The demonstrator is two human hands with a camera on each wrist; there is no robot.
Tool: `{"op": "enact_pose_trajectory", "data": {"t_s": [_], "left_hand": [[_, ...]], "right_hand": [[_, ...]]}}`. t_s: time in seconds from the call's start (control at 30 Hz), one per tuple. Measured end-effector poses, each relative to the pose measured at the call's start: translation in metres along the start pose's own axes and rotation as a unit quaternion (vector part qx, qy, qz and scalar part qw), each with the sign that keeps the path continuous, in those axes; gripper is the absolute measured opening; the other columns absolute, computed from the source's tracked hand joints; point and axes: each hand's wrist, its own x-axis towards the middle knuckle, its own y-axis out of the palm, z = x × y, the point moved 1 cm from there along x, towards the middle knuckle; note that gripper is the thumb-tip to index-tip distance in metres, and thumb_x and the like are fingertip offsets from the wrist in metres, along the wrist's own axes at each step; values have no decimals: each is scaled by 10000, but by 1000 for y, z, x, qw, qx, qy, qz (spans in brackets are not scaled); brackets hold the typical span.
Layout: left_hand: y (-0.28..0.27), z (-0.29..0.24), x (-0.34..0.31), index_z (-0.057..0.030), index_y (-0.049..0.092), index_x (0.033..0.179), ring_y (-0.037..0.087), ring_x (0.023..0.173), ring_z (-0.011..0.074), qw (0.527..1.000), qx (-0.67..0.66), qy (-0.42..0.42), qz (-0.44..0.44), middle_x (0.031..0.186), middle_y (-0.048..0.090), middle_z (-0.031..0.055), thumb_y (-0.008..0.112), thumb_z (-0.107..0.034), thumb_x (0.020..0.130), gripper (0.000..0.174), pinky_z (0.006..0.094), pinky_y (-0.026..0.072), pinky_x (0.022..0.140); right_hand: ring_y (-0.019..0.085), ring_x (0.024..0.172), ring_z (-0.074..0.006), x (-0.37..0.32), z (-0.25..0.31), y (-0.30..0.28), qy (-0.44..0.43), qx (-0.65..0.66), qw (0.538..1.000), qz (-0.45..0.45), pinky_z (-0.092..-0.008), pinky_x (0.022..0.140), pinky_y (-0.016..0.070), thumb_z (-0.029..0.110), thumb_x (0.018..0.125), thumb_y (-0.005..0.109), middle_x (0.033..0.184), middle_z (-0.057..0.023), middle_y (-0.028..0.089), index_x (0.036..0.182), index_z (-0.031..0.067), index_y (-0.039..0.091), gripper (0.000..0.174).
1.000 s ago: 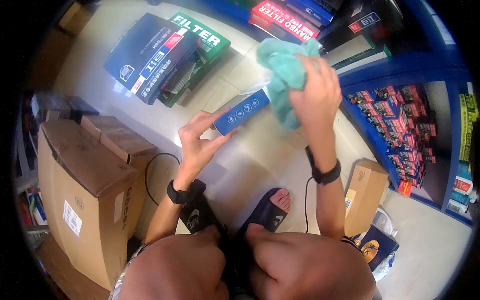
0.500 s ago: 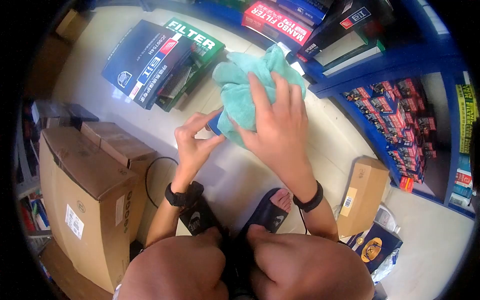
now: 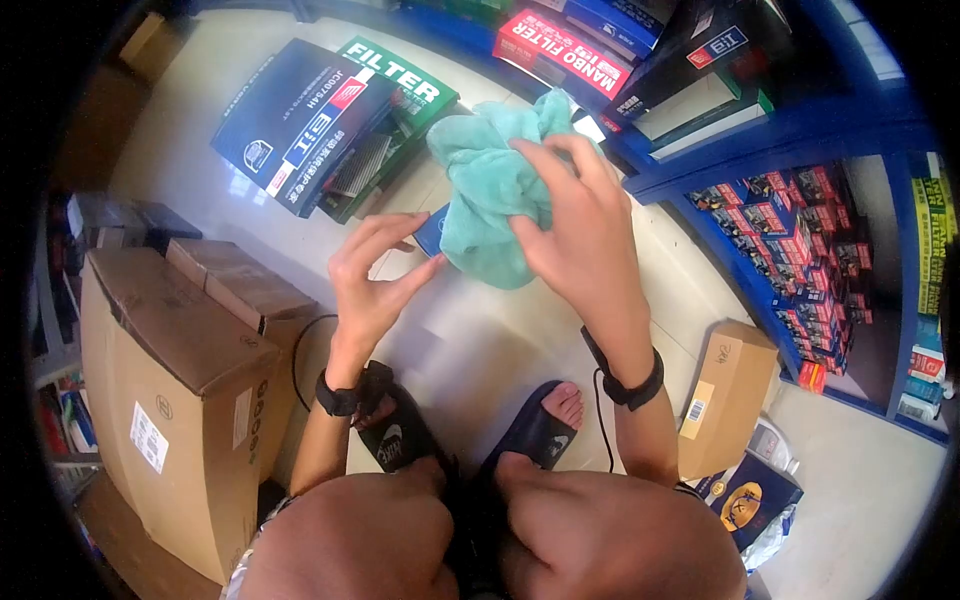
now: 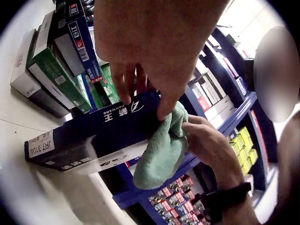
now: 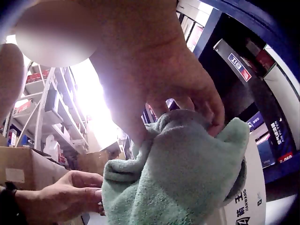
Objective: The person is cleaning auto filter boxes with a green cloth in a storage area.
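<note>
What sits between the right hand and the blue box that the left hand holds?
The green cloth: the right hand grips it against the blue box, which the left hand pinches by one end.

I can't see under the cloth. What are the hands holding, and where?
The left hand pinches the blue box by its uncovered end. The right hand grips the green cloth, bunched over the box.

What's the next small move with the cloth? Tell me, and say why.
Probably slide the right hand and green cloth along the blue box toward the left hand: the cloth covers the far part, and the pinched near end is bare.
</note>
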Motion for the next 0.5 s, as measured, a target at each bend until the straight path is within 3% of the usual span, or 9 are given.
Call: {"op": "enact_pose_trajectory", "data": {"t_s": [0.13, 0.2, 0.33, 0.47, 0.5], "left_hand": [[-6, 8, 2, 73, 788, 1128, 726, 1006, 178, 999, 34, -25, 31, 1113, 760, 115, 947, 8, 771, 396, 313, 608, 871], [-3, 16, 0, 5, 824, 1128, 752, 862, 198, 999, 13, -30, -1, 958, 778, 96, 934, -30, 752, 393, 322, 570, 799], [0, 14, -5, 1, 826, 1122, 749, 838, 189, 998, -33, -62, -3, 939, 775, 91, 935, -41, 752, 388, 322, 569, 806], [-1, 10, -4, -19, 845, 1158, 742, 849, 174, 998, -27, -52, -12, 922, 777, 84, 940, -48, 745, 424, 322, 565, 828], [-2, 7, -3, -32, 852, 1178, 739, 852, 170, 999, -8, -46, 4, 913, 779, 80, 941, -50, 747, 440, 321, 563, 834]], "right_hand": [[640, 1160, -390, 4, 13, 4, -2, -8, 999, 38, -479, 1008, 528, 45, 732, 829, 1298, -152, 642, 1317, 59, 715, 596], [637, 1158, -381, -2, 26, 9, -28, -8, 998, 49, -479, 997, 529, 55, 729, 839, 1288, -148, 642, 1309, 67, 720, 592], [627, 1186, -365, -8, 34, 17, -34, -17, 998, 44, -470, 994, 530, 86, 717, 866, 1299, -121, 644, 1304, 90, 727, 603], [636, 1180, -375, 6, -5, 14, 7, -19, 1000, 24, -478, 997, 541, 109, 715, 873, 1303, -112, 651, 1298, 98, 735, 600], [638, 1139, -372, 12, -23, 14, 4, -45, 999, -23, -488, 982, 548, 128, 706, 896, 1283, -109, 654, 1266, 88, 736, 584]]}}
